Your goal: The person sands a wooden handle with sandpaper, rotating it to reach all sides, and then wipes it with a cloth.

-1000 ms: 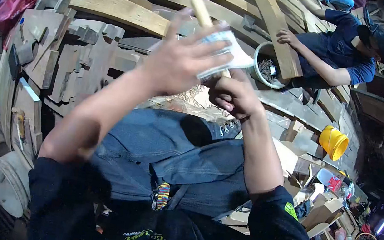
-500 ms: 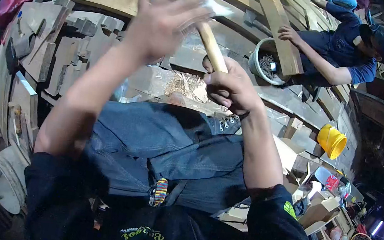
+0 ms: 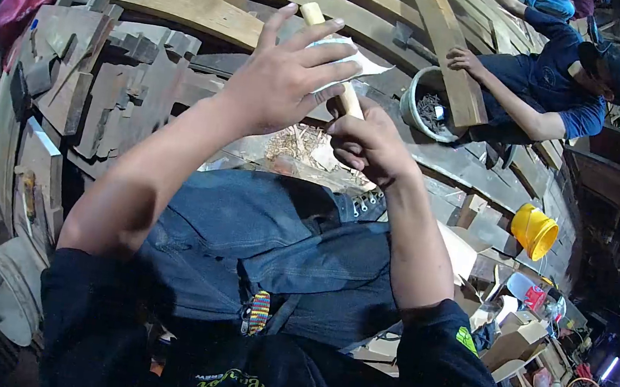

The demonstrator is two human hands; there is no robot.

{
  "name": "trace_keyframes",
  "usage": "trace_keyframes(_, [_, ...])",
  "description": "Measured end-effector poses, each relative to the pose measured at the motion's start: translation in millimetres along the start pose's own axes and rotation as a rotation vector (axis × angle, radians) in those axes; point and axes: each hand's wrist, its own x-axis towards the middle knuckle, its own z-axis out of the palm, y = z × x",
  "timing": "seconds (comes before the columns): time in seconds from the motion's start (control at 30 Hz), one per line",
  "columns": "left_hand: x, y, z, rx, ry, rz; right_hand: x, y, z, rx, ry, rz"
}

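Note:
A pale, rounded wooden stick (image 3: 351, 102) is held up at a slant over my legs. Its lower end sits in my right hand (image 3: 372, 141), whose fingers are closed around it. My left hand (image 3: 286, 74) lies over the stick higher up, pressing a white paper-like sheet (image 3: 370, 65) against it. The sheet's loose corner sticks out to the right past my fingers. Above that hand the stick's rounded top end shows. My left palm and thumb are mostly hidden.
Wood shavings (image 3: 300, 144) litter the floor ahead. Curved planks (image 3: 186, 6) lie beyond. At the right another person (image 3: 548, 83) holds a board (image 3: 451, 56) beside a bucket (image 3: 416, 102) of dark metal pieces. A yellow bucket (image 3: 534, 230) lies right; a whitish bucket (image 3: 8, 288) stands left.
My left hand has slid down the stick toward my right hand, taking the white sheet with it. The stick's top end is now exposed. My right hand keeps its grip almost in place.

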Motion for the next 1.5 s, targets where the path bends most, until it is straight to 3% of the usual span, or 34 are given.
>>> trace_keyframes(0.27, [-1.0, -2.2, 1.5, -0.032, 0.003, 0.015, 2.8, 4.3, -2.9, -0.01, 0.015, -0.015])
trace_keyframes(0.47, [-0.3, -14.8, -5.8, 0.084, -0.035, 0.023, 3.6, 4.9, 1.5, -0.349, 0.178, -0.054])
trace_keyframes(0.53, [-0.5, -36.4, -8.0, 0.396, -0.045, -0.132, 1.0, 1.7, 1.7, -0.439, 0.166, -0.054])
trace_keyframes(0.67, [-10.2, -64.9, -16.3, 0.371, 0.075, -0.343, 4.1, 8.6, -0.9, -0.674, 0.182, -0.066])
trace_keyframes(0.73, [-6.8, -60.1, -19.0, 0.35, 0.082, -0.33, 5.4, 12.9, -3.6, -0.876, 0.241, -0.291])
trace_keyframes(0.87, [-6.0, -55.3, -12.5, 0.318, 0.074, -0.269, 10.3, 16.5, -9.2, -1.058, 0.305, -0.269])
trace_keyframes(1.3, [-6.6, -62.0, -7.5, 0.181, 0.118, -0.319, 9.7, 17.8, -11.0, -1.027, 0.334, -0.321])
trace_keyframes(1.37, [-4.7, -66.3, -11.1, -0.537, -0.012, -0.778, 8.7, 15.5, -9.1, -1.054, 0.333, -0.313])
trace_keyframes(1.4, [-3.5, -68.3, -12.6, -0.528, -0.01, -0.775, 8.9, 14.0, -8.1, -1.082, 0.332, -0.305])
trace_keyframes(1.47, [-1.6, -71.1, -14.7, -1.176, 0.202, -1.105, 8.4, 15.0, -7.4, -1.087, 0.33, -0.333])
trace_keyframes(1.5, [-3.3, -73.1, -18.0, -1.357, 0.242, -1.115, 6.2, 13.9, -5.1, -1.055, 0.313, -0.337])
